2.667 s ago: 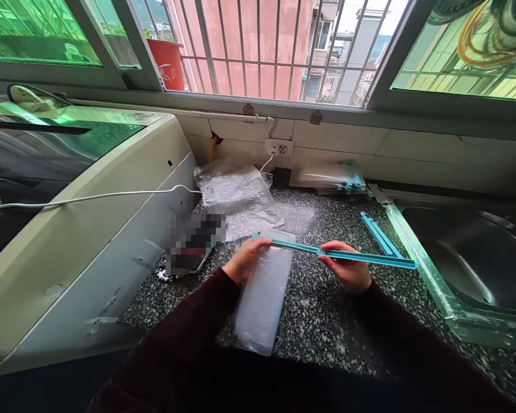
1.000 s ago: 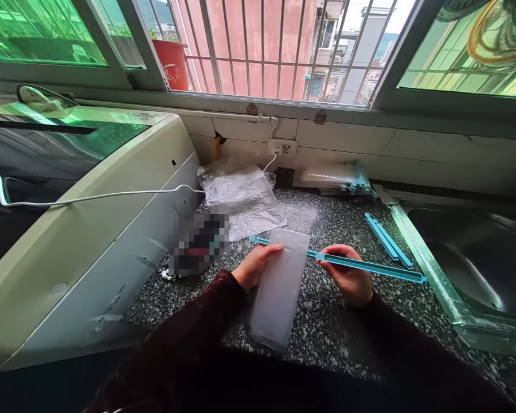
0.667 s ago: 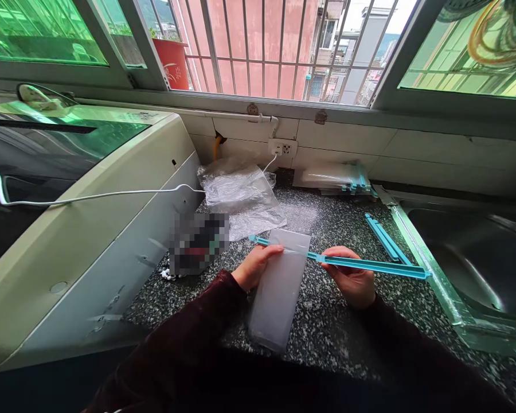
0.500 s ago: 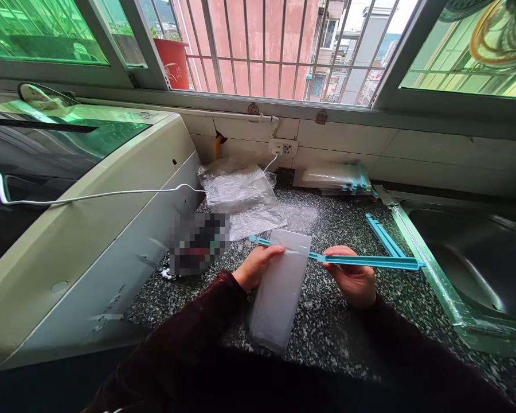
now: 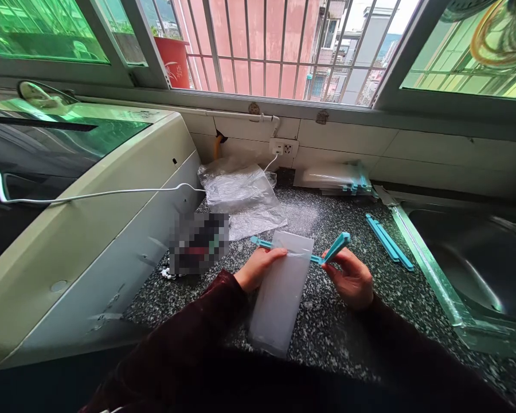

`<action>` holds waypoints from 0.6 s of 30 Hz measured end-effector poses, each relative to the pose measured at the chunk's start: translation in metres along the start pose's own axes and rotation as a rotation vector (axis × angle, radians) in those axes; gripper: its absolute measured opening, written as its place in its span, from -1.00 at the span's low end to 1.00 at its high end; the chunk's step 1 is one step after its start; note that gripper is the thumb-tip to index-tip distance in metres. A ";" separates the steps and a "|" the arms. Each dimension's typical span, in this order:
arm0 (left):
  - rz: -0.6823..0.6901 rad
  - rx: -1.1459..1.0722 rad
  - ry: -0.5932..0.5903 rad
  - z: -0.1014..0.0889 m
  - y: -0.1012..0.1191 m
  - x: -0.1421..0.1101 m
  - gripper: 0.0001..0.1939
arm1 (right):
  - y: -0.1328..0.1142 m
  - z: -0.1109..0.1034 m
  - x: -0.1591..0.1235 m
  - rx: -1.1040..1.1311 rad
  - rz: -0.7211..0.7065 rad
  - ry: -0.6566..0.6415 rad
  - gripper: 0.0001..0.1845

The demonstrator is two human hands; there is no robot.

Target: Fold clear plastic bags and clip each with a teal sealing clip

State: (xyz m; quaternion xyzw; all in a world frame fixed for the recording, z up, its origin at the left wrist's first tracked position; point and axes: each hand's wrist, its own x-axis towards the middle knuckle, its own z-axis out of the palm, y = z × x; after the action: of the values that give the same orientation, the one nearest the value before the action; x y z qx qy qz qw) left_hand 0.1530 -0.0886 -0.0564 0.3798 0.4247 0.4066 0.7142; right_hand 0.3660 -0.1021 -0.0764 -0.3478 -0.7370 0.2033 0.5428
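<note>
My left hand point(image 5: 260, 268) pinches a flat, translucent plastic bag point(image 5: 279, 304) near its top, thumb in front and fingers hidden behind. One arm of a turquoise bag sealing clip point(image 5: 337, 246) runs behind the bag and shows on both sides of it. At the clip's hinge, just right of the bag, my right hand point(image 5: 350, 278) is closed on it. The clip's other arm stands folded up toward the right, at an angle to the first. Two more turquoise clips point(image 5: 389, 242) lie on the counter to the right of my right hand.
A speckled stone countertop point(image 5: 322, 321) carries a crumpled clear plastic sheet point(image 5: 245, 195) and a blurred-out object point(image 5: 200, 244). Packed bags with clips point(image 5: 333, 176) lie by the wall. A metal sink point(image 5: 477, 252) is at right, a washing machine point(image 5: 155, 172) at left, with a white cable point(image 5: 112, 194) across it.
The clip's free arm, which pointed straight out to the right, has swung up and inward at the hinge. Both hands stay almost in place, and the bag has shifted very slightly.
</note>
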 end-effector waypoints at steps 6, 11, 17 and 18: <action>-0.003 0.032 -0.006 0.002 0.001 0.000 -0.62 | -0.005 0.001 0.005 -0.034 -0.099 -0.017 -0.72; 0.003 0.049 -0.004 -0.001 -0.005 0.004 -0.60 | -0.004 0.001 0.006 -0.094 -0.171 -0.020 -0.64; 0.070 0.101 -0.025 -0.003 -0.007 0.007 -0.61 | -0.009 0.000 0.008 -0.244 -0.239 -0.045 -0.67; 0.088 0.117 -0.029 -0.003 -0.007 0.007 -0.61 | -0.010 0.000 0.009 -0.262 -0.241 -0.048 -0.68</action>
State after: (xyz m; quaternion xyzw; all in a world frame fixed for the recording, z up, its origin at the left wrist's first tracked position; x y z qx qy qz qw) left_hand 0.1544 -0.0846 -0.0660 0.4451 0.4202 0.4064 0.6783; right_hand 0.3616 -0.1024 -0.0642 -0.3195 -0.8064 0.0472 0.4954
